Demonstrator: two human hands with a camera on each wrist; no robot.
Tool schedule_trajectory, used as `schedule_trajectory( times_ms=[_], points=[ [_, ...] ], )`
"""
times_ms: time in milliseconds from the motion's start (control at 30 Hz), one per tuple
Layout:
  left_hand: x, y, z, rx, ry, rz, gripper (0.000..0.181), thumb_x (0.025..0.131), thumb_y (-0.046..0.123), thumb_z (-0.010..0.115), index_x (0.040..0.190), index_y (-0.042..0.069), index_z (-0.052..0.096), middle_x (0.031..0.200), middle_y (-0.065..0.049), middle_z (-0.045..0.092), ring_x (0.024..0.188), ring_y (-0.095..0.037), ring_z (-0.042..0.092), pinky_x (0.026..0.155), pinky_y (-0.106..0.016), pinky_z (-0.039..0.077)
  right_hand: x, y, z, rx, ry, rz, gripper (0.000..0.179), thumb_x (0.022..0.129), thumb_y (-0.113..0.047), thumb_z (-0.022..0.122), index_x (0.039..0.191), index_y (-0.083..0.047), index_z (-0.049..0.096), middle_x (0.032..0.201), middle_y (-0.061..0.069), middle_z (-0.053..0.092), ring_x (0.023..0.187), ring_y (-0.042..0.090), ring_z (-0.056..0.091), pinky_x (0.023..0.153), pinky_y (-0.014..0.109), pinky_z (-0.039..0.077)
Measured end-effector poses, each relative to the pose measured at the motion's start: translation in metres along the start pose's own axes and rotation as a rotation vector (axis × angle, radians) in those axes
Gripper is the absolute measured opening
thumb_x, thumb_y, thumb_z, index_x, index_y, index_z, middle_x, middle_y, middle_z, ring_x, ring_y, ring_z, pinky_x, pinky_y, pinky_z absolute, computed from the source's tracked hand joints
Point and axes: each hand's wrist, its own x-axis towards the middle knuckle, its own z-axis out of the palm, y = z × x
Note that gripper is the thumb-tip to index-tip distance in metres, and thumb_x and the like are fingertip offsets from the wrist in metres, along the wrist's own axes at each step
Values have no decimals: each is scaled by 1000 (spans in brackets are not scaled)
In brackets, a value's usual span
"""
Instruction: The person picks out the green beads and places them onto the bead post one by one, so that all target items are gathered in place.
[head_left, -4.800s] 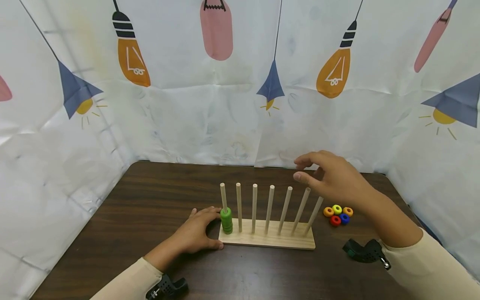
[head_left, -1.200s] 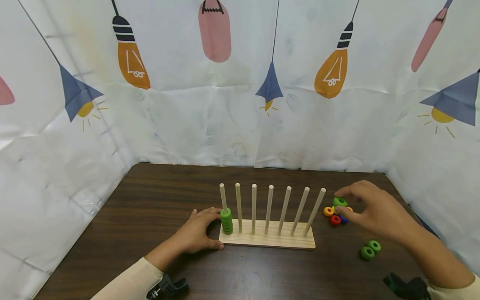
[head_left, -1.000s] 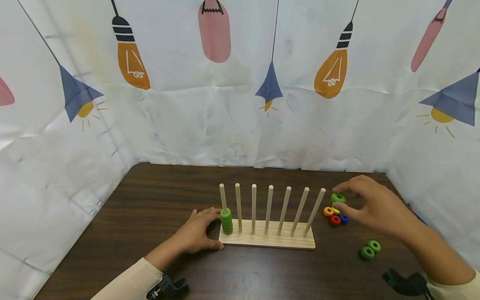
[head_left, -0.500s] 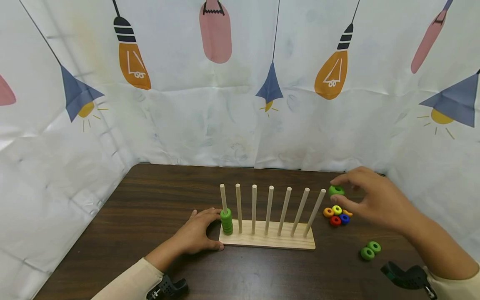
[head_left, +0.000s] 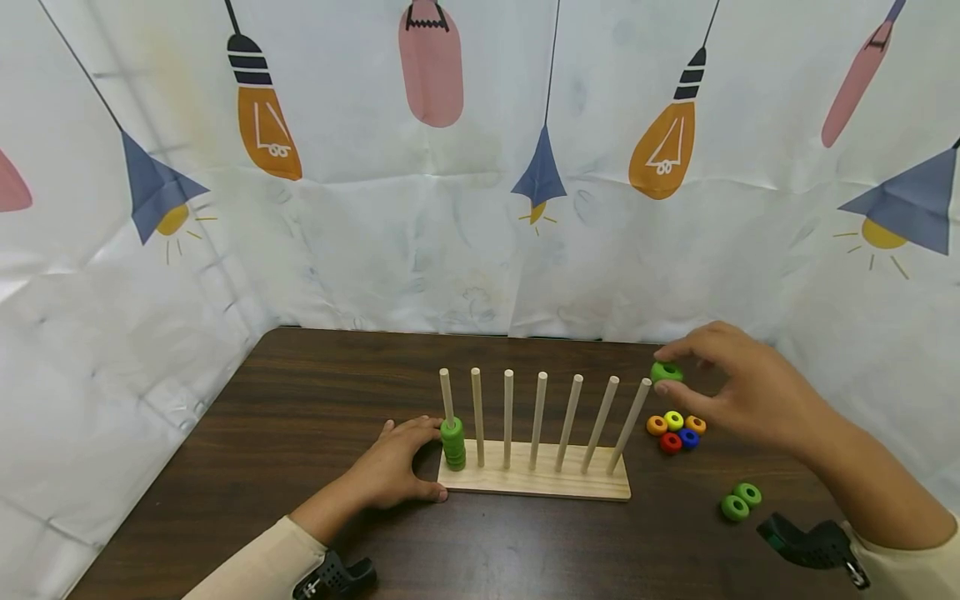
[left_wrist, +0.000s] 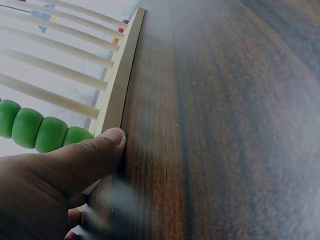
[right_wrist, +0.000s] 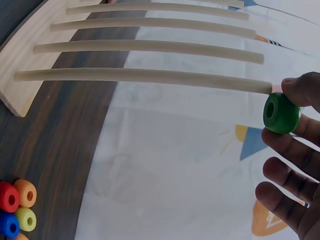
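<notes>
A pale wooden peg board (head_left: 532,479) with a row of upright pegs stands on the table. Several green beads (head_left: 453,443) are stacked on its leftmost peg. My left hand (head_left: 390,467) grips the board's left end; in the left wrist view its thumb (left_wrist: 95,157) presses the front edge of the base. Between thumb and finger, my right hand (head_left: 738,387) pinches a green bead (head_left: 666,372) beside the top of the rightmost peg (head_left: 632,425). In the right wrist view that green bead (right_wrist: 281,113) sits just off the peg's tip, its hole visible.
Right of the board lies a cluster of beads: red (head_left: 671,442), blue (head_left: 688,437), yellow (head_left: 673,421) and two orange (head_left: 656,425). Nearer me are two green beads (head_left: 735,507). A printed white curtain (head_left: 420,250) hangs behind the dark table (head_left: 330,375).
My right hand came down from above the pegs, picked up a green bead and carried it up and left to the rightmost peg. The left hand stays on the board.
</notes>
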Motion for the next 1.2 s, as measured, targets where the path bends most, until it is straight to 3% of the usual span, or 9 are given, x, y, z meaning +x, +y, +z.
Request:
schedule_trajectory(
  times_ms=[467,633,867,1200],
  points=[
    [-1,1,0,0,1,-7,78,71,41,94,136,10,63,152,-8,51,146,-34,38,116,-71,14,11,-8,5,26,10,-48,45,69,-4,91,108,-18,75,103,-10,68,91,7,58,77,14,47],
    [-1,1,0,1,-2,-9,78,71,42,94,136,11,63,152,-7,51,146,-34,38,116,-71,14,14,-13,6,16,-7,-42,43,70,-7,92,108,-19,75,104,-11,68,91,7,58,77,15,47],
    [-1,1,0,-5,-3,-12,76,71,42,94,135,12,64,152,-8,51,146,-34,38,116,-70,14,21,-20,8,5,-39,-26,38,74,-13,92,107,-20,75,104,-12,67,95,9,60,76,27,51],
    [0,1,0,-7,2,-8,76,71,42,94,134,13,64,151,-7,52,146,-34,38,116,-70,14,27,-28,12,-1,-80,21,32,79,-18,90,107,-21,74,104,-13,65,91,5,57,72,31,54]
  ],
)
